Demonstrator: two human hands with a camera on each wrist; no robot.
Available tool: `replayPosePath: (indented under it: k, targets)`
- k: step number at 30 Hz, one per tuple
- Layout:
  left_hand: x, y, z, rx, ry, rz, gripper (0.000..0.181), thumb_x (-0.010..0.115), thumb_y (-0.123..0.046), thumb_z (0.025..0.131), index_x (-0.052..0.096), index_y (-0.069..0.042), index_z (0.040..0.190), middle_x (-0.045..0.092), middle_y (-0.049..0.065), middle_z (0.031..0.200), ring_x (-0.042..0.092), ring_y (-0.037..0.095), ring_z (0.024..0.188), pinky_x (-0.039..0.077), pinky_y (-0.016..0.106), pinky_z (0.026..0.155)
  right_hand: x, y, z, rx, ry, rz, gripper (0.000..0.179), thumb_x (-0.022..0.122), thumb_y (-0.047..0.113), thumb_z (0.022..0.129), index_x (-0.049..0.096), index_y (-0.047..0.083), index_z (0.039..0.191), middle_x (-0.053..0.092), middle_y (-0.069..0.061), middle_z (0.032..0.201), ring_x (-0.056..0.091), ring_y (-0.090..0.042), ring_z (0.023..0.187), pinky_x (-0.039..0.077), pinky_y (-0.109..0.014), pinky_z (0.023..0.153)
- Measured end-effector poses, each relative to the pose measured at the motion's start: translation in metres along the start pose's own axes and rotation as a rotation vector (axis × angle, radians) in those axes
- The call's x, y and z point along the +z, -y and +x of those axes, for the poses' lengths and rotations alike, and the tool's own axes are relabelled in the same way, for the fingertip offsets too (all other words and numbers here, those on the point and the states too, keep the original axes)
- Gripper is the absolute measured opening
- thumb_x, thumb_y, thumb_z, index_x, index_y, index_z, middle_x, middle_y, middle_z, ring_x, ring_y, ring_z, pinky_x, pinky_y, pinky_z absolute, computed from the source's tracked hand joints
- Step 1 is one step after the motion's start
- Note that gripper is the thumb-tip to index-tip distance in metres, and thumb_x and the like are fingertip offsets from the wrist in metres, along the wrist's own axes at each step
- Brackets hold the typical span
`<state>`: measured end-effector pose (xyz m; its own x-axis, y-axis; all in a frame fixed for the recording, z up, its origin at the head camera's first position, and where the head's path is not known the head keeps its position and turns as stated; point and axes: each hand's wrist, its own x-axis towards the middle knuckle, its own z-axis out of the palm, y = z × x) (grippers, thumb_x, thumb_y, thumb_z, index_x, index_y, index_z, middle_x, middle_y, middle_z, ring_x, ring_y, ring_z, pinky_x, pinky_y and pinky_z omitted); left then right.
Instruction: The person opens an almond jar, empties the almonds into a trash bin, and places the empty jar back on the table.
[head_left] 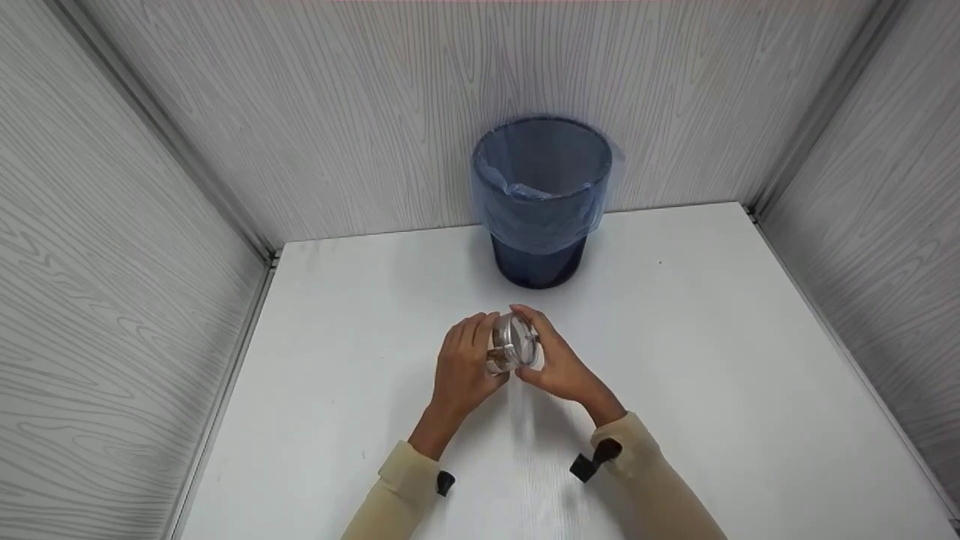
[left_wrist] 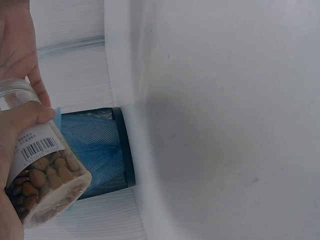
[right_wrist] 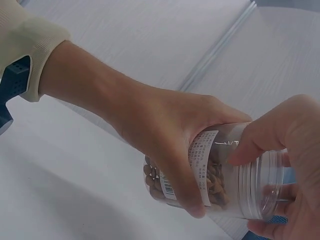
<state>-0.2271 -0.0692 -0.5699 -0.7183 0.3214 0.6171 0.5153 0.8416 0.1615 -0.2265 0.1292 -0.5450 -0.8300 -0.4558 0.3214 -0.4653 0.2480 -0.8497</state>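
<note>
A clear jar (left_wrist: 47, 142) with a white barcode label is partly filled with brown nuts (left_wrist: 37, 180) that look like almonds. My left hand (head_left: 459, 371) grips the jar around its body, thumb across the label in the left wrist view. At the other end, the fingers and thumb of my right hand (head_left: 561, 369) hold the rim of the clear lid (right_wrist: 268, 182). The lid sits on the jar. Tilted on its side, the jar is held above the table, its lid end toward the right in the head view. My palms hide parts of it.
Beyond my hands, a dark blue mesh wastebasket (head_left: 536, 262) with a translucent blue liner (head_left: 536, 225) stands on the white table (head_left: 337, 390) near the back wall. Pale wood-grain panels (head_left: 337, 112) enclose the back and both sides.
</note>
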Motion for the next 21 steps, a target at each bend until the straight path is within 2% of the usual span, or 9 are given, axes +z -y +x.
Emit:
replayPosePath:
  k: [4,7,9,12,17,21]
  targets:
    - [-0.001,0.0008,0.001,-0.01,0.001,-0.018,0.087,0.092,-0.036,0.067,0.053,-0.008,0.14,0.062,0.009,0.128,0.059,0.025,0.12,0.046,0.04,0.108,0.0015,0.0014,-0.0013,0.028,-0.013,-0.021,0.098,0.077,0.018,0.086,0.017,0.01,0.163,0.028,-0.011,0.164,0.03,-0.027,0.149,0.034,-0.057,0.115]
    - [-0.0015,0.0011,0.0016,-0.012,-0.004,-0.028,0.087,0.092,-0.034,0.067,0.053,-0.008,0.14,0.061,0.009,0.128,0.058,0.026,0.12,0.045,0.041,0.109,0.0036,0.0036,-0.0023,0.1,-0.046,-0.02,0.104,0.078,0.035,0.089,0.01,0.009,0.163,0.021,-0.014,0.167,0.026,-0.028,0.151,0.034,-0.055,0.116]
    - [-0.0014,0.0014,0.002,-0.01,-0.011,-0.027,0.086,0.092,-0.032,0.066,0.053,-0.008,0.14,0.061,0.009,0.128,0.058,0.026,0.121,0.045,0.041,0.109,0.0051,0.0048,-0.0023,0.148,-0.066,-0.005,0.105,0.076,0.04,0.09,0.008,0.009,0.163,0.017,-0.015,0.167,0.023,-0.029,0.152,0.035,-0.054,0.116]
    - [-0.0014,0.0011,0.0018,-0.008,-0.018,-0.021,0.088,0.093,-0.03,0.064,0.053,-0.008,0.14,0.061,0.009,0.128,0.058,0.026,0.121,0.045,0.041,0.109,0.0069,0.0059,-0.0018,0.202,-0.084,0.024,0.101,0.074,0.04,0.092,0.009,0.009,0.163,0.02,-0.014,0.166,0.026,-0.029,0.151,0.038,-0.053,0.114]
    - [-0.0012,0.0,0.0004,-0.009,-0.006,-0.011,0.092,0.095,-0.03,0.062,0.052,-0.007,0.141,0.061,0.009,0.129,0.058,0.025,0.121,0.044,0.041,0.11,0.0088,0.0065,-0.0022,0.219,-0.099,0.085,0.092,0.073,0.032,0.094,0.016,0.006,0.161,0.026,-0.015,0.164,0.033,-0.033,0.148,0.041,-0.055,0.11]
    - [-0.0007,-0.0007,0.0001,-0.014,0.009,-0.01,0.092,0.095,-0.031,0.063,0.051,-0.008,0.141,0.061,0.009,0.129,0.057,0.025,0.122,0.043,0.04,0.11,0.0092,0.0063,-0.0026,0.241,-0.115,0.086,0.088,0.075,0.03,0.093,0.024,0.003,0.16,0.035,-0.016,0.16,0.042,-0.034,0.142,0.045,-0.056,0.106]
